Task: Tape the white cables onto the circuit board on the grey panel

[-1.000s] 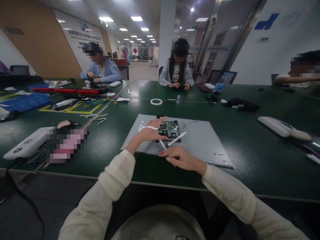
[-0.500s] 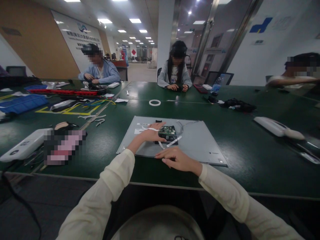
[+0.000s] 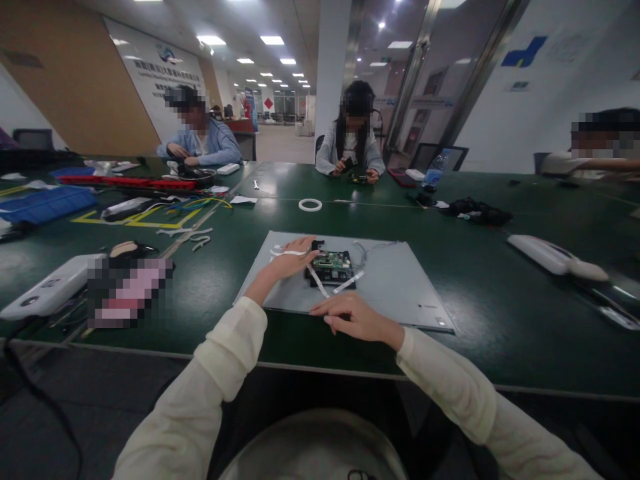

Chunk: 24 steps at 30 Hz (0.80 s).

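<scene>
A thin grey panel [image 3: 395,293], like the back of a display, lies flat on the table before me. On it sits a black bracket [image 3: 333,279] carrying a green circuit board [image 3: 334,259]. White flat ribbon strips [image 3: 349,283] cross the panel beside the board. My left hand [image 3: 294,262] lies with its fingers stretched along the left side of the bracket, a white strip running by its fingers. At the panel's front edge rests my right hand [image 3: 356,316], fingers extended to the left and apparently holding nothing.
A white tape roll [image 3: 310,205] and a small wrench [image 3: 256,185] lie beyond the panel. To the left are a white power bank-like device [image 3: 53,287] and a blue tray [image 3: 47,205]. At right lies another white device [image 3: 537,252]. Co-workers sit around the table [image 3: 475,360].
My left hand has slid left off the circuit board, so more of the board and bracket shows. My right hand has stayed put. The co-worker opposite has raised one hand.
</scene>
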Each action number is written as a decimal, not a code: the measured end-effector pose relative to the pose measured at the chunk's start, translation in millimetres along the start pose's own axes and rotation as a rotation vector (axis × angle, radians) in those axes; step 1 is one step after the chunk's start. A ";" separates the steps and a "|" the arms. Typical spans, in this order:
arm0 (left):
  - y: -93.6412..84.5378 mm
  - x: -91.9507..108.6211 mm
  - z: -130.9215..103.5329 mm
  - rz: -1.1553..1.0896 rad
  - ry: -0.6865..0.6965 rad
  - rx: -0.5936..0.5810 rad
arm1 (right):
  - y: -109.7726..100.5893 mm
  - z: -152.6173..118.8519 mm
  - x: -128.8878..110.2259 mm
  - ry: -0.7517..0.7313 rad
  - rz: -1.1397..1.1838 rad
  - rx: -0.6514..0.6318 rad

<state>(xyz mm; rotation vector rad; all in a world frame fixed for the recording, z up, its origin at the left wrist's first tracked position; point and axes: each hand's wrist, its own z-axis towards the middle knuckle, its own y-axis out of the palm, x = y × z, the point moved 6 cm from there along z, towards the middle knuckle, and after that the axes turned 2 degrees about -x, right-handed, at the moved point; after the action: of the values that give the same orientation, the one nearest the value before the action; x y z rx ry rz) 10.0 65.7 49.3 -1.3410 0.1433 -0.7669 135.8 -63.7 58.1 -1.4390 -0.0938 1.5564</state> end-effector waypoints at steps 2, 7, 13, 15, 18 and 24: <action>2.5 -10.2 -2.5 0.039 -0.057 -0.033 | -0.2 -0.1 -0.2 -0.004 -0.002 -0.002; 10.6 -22.8 -10.1 0.132 -0.171 -0.159 | -0.2 2.0 -0.6 0.002 -0.016 -0.003; 8.1 -26.0 -11.4 0.181 -0.191 -0.131 | 3.9 8.6 -3.0 -0.033 -0.095 0.013; 6.6 -27.7 -11.2 0.180 -0.187 -0.115 | 5.9 9.5 -4.6 -0.062 -0.140 0.022; 3.6 -27.6 -10.5 0.185 -0.185 -0.087 | 9.7 9.2 -5.3 -0.085 -0.220 0.010; 1.1 -26.3 -9.1 0.217 -0.255 -0.075 | 12.7 1.6 -11.8 -0.091 -0.294 -0.092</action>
<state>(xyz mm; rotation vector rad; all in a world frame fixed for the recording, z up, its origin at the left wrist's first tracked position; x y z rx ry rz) -14.0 73.3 37.4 -1.4550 0.1136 -0.4072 125.1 -77.4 59.1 -1.3558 -0.4174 1.3876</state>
